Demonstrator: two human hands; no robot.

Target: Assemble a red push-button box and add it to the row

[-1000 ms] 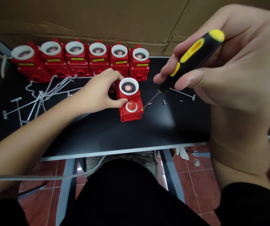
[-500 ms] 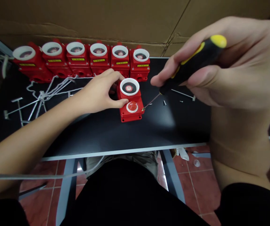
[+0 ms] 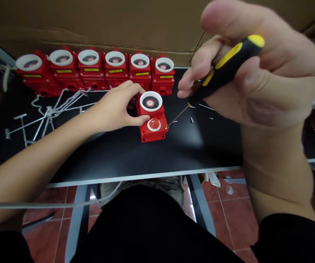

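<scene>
A red alarm box (image 3: 153, 128) with a white-ringed round top and a red button lies on the black table (image 3: 146, 157). My left hand (image 3: 116, 106) grips its left side, fingers curled round it. My right hand (image 3: 253, 73) is closed on a black and yellow screwdriver (image 3: 223, 69). The screwdriver's thin shaft slants down to the left, and its tip rests at the box's right edge.
Several matching red boxes (image 3: 97, 69) stand in a row along the table's back edge, against brown cardboard (image 3: 105, 22). White plastic ties (image 3: 44, 113) lie tangled at the left. Small screws (image 3: 191, 119) are scattered right of the box. Red floor tiles show below the table.
My right hand has turned on the screwdriver handle, with the thumb now raised higher. The screwdriver tip stays at the box's right edge. My left hand and the box have not moved.
</scene>
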